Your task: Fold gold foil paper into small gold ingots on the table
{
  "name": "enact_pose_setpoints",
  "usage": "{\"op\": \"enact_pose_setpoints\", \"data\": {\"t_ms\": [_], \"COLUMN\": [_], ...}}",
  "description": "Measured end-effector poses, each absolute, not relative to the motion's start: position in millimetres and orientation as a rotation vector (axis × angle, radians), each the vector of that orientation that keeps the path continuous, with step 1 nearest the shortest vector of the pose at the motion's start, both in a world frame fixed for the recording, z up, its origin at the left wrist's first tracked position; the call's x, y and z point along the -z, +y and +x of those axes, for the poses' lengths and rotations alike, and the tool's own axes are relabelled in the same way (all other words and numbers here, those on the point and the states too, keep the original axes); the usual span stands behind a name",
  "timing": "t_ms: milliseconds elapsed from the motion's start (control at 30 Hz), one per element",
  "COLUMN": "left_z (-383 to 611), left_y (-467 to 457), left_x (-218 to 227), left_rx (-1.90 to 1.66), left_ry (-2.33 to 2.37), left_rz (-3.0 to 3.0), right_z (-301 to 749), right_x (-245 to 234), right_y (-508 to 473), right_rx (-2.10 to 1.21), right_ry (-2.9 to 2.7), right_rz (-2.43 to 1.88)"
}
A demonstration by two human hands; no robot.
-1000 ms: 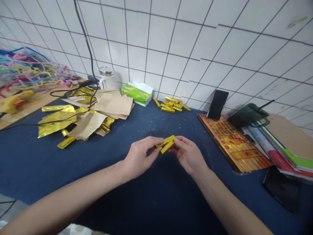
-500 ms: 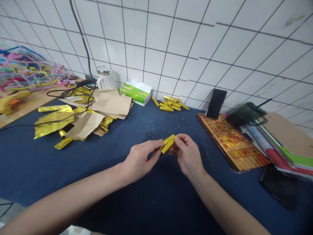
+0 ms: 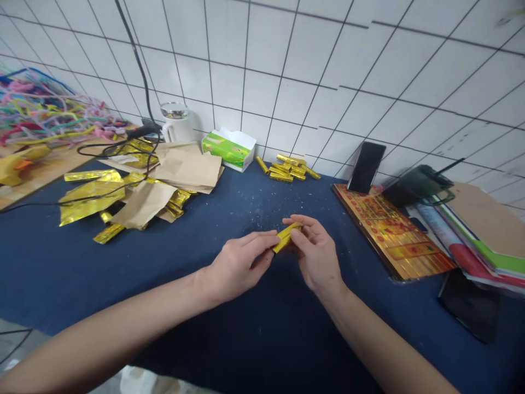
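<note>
A small folded piece of gold foil paper [image 3: 286,237] is pinched between both hands just above the blue tabletop [image 3: 123,273]. My left hand [image 3: 240,264] grips its lower left end with thumb and fingers closed. My right hand [image 3: 314,253] closes on its upper right end. A heap of finished gold folded pieces [image 3: 287,168] lies at the back by the tiled wall. Loose gold foil sheets [image 3: 91,196] and brown paper sheets [image 3: 184,168] are piled at the left.
A green tissue box [image 3: 228,149], a white kettle [image 3: 177,123] and a black cable [image 3: 135,131] stand at the back left. Colourful pipe cleaners [image 3: 41,112] lie far left. At right are a stack of printed gold paper [image 3: 394,235], an upright phone [image 3: 365,167], folders [image 3: 484,241] and another phone [image 3: 470,303].
The hands have drawn closer together on the gold piece, which now shows as one shorter, tighter fold. The view has shifted slightly down and left.
</note>
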State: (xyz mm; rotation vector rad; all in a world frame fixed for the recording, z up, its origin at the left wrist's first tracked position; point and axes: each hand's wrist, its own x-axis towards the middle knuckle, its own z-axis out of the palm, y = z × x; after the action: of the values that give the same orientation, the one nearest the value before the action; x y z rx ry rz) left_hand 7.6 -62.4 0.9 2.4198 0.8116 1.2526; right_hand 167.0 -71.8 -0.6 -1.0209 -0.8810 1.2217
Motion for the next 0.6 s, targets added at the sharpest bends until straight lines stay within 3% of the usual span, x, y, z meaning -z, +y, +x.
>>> {"op": "enact_pose_setpoints", "data": {"t_ms": [233, 600], "left_z": [9.1, 11.3], "left_y": [-63.3, -63.4], "left_x": [-5.2, -5.3], "left_rx": [-1.251, -1.234], "left_ry": [0.879, 0.916], "left_rz": [2.355, 2.294], "right_z": [169.4, 169.0], "right_x": [10.4, 7.4], "right_y": [-74.5, -75.4], "right_rx": [-0.951, -0.789], "right_ry": [-1.145, -1.235], "right_rz": [-1.148, -1.212]}}
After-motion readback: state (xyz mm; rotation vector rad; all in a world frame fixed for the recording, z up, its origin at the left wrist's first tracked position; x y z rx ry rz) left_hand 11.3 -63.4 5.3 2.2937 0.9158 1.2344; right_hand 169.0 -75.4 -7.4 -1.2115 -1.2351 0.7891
